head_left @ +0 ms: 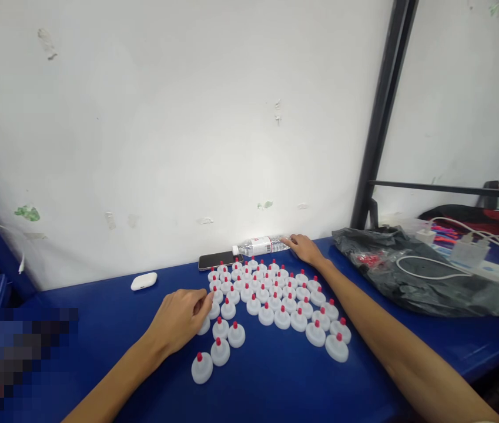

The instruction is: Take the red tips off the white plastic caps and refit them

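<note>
Many white round plastic caps with small red tips (282,317) stand on the blue table in a loose cluster. My left hand (183,314) is at the cluster's left edge, its fingers curled together and the thumb close to them. It touches or nearly touches the outermost caps and partly covers one. Whatever its fingers may hold is hidden. Behind the caps a clear plastic water bottle (260,245) lies on its side along the wall, its white lid pointing left. The fingers of my right hand (305,248) are closed on the bottle's base end.
A dark phone (218,260) lies behind the caps, beside the bottle's lid. On the left is a white earbud case (144,281). Grey plastic sheeting (377,282), a white cable and chargers (469,249) are on the right, by a black metal post (384,111). The wall borders the table's back.
</note>
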Demonstrator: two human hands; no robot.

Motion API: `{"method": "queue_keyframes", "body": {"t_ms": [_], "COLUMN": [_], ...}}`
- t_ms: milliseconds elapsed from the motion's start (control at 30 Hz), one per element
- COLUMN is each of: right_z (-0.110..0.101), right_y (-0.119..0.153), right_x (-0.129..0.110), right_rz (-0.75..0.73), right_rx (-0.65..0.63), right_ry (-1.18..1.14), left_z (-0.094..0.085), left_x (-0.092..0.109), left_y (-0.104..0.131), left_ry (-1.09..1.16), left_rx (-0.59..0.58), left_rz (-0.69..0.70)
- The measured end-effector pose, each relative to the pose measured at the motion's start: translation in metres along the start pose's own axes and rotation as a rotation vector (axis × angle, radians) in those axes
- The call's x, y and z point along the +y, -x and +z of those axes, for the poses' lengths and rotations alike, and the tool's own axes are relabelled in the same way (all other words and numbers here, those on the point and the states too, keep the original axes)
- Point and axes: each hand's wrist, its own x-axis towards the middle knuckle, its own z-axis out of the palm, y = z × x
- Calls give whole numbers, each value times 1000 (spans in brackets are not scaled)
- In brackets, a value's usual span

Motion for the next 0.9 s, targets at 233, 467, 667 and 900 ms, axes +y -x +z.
{"method": "queue_keyframes", "body": {"t_ms": [233, 467, 667, 900], "right_z": [1, 1, 1, 1], "right_y": [-1, -1, 0, -1], "right_x": [0, 1, 1, 0], "right_rz": [1, 3, 9, 17], "right_rx": [-4, -7, -1, -2], "right_ry": [-4, -3, -12, -19], "left_z": [1, 2, -2, -10], "left_x": [-1, -2, 1, -1], "left_y": [-2, -1, 1, 1], "left_ry": [1, 40, 137, 165], "left_rx": [9, 18, 69, 112], "left_rz": [2, -4, -15, -10]}}
